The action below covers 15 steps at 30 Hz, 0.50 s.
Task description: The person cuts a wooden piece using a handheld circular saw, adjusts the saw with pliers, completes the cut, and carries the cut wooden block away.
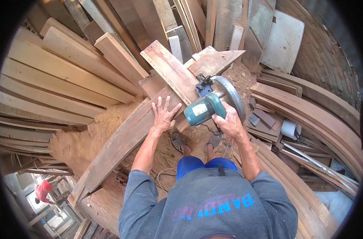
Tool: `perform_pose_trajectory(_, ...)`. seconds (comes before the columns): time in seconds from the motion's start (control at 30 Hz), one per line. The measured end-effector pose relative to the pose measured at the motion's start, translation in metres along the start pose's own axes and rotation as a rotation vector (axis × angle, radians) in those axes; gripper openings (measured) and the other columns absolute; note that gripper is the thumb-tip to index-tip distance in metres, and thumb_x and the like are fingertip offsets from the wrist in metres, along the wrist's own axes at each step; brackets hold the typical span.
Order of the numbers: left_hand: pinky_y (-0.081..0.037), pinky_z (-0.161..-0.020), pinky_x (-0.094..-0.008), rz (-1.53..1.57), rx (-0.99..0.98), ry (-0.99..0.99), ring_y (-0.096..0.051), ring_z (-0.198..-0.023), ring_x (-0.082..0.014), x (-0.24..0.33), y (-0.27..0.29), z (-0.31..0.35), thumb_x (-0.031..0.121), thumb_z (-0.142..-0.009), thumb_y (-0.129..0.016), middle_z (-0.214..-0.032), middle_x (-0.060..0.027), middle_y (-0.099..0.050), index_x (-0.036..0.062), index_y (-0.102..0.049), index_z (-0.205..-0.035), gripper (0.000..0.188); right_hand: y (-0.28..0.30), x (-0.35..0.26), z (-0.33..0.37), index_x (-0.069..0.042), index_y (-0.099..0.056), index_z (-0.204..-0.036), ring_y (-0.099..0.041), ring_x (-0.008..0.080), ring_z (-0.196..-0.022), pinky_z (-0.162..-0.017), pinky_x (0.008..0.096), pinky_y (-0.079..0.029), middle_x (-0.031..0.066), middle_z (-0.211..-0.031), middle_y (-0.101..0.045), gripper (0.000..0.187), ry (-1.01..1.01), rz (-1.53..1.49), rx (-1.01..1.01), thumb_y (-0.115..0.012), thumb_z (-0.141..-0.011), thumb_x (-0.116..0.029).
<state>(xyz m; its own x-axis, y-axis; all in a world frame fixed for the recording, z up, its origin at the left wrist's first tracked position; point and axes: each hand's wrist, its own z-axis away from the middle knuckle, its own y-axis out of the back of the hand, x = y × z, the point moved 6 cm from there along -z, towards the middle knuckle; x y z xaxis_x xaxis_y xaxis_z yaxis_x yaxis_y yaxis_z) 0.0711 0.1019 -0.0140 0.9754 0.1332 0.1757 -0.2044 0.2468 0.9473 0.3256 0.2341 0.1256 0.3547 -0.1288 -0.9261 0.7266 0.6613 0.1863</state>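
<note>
My right hand (pixel 230 122) is wrapped round the handle of a green circular saw (pixel 201 110) with a silver blade guard. The saw sits at the near end of a short, wide plank (pixel 168 67) that slants away to the far left. My left hand (pixel 164 116) lies with fingers spread on a long brown board (pixel 119 145), just left of the saw's motor. That board runs down toward the lower left. Behind the saw is a plank with a pointed end (pixel 217 62). The cutting edge of the blade is hidden.
Sawdust (pixel 93 137) covers the ground around my sandalled feet. Upright boards (pixel 65 75) lean at the far left, and curved long planks (pixel 309 115) are stacked on the right. A white tin (pixel 290 129) lies among offcuts. Another person in a red top (pixel 43 190) is at the lower left.
</note>
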Motion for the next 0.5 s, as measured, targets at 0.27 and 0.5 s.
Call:
perform_pose_trajectory(0.27, 0.005, -0.116, -0.0716, 0.133, -0.007, 0.488, 0.009, -0.152, -0.0468, -0.036, 0.014, 0.024, 0.055, -0.053, -0.091, -0.167, -0.0211, 0.001, 0.0295, -0.017, -0.16, 0.132, 0.001, 0.013, 0.001, 0.002, -0.06, -0.126, -0.061, 0.0201, -0.1, -0.092, 0.035, -0.049, 0.0126, -0.109, -0.067, 0.045, -0.044, -0.023, -0.014, -0.066, -0.085, -0.017)
perform_pose_trajectory(0.5, 0.003, -0.116, -0.0715, 0.14, 0.018, 0.473, 0.006, -0.153, -0.0454, -0.038, 0.01, 0.019, 0.054, -0.049, -0.091, -0.166, -0.02, -0.005, 0.0286, -0.027, -0.157, 0.128, 0.005, -0.002, -0.008, -0.002, -0.061, -0.11, -0.05, 0.0074, -0.061, -0.056, 0.0257, -0.043, -0.0015, -0.077, -0.056, 0.025, 0.074, -0.027, 0.052, -0.067, -0.09, -0.015)
